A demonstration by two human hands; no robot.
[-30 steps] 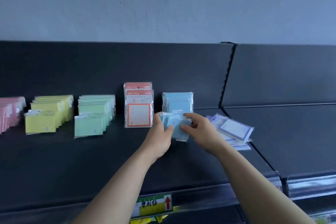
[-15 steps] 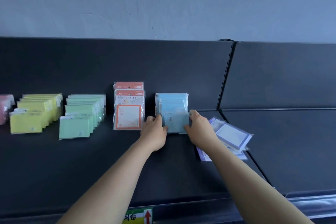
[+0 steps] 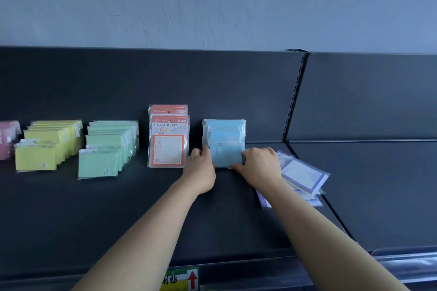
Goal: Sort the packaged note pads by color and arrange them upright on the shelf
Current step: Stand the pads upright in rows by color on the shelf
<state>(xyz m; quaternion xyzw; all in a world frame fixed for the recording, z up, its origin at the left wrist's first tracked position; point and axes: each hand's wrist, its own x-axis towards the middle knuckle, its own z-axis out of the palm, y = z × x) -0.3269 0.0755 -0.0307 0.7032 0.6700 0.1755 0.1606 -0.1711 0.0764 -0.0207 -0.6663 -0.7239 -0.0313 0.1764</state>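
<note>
1. Grey plaster wall (image 3: 212,2) up top, and below it I've got the dark shelf (image 3: 118,215) running the full width of my view.
2. Both arms are reaching in at centre, onto the row of blue note pads (image 3: 224,129), which stands upright against the shelf's back panel.
3. Left hand (image 3: 201,168): the fingers are curled in against the left edge of the front blue pad (image 3: 227,156), thumb up along that edge, so it's holding that side.
4. Right hand (image 3: 260,163): the fingers are wrapped onto the pad's right edge, with the thumb stretched along the bottom corner. That side is gripped too.
5. So the front blue pad is pinched between the two hands. It's upright, its bottom edge is on the shelf, and it's touching the blue ones behind it.
6. Just to the left, the orange-framed packs (image 3: 168,142) stand upright, apart from the blue row.
7. Further left come the green pads (image 3: 106,149), then the yellow pads (image 3: 45,149), each in a stepped upright row.
8. Pink pads (image 3: 7,139) are cut off at the left frame edge.
9. To the right, the purple-framed packs (image 3: 305,177) lie flat in a loose overlapping pile, partly under my right wrist.
10. Down at the shelf's front lip there's a label (image 3: 181,280) with a red arrow.
</note>
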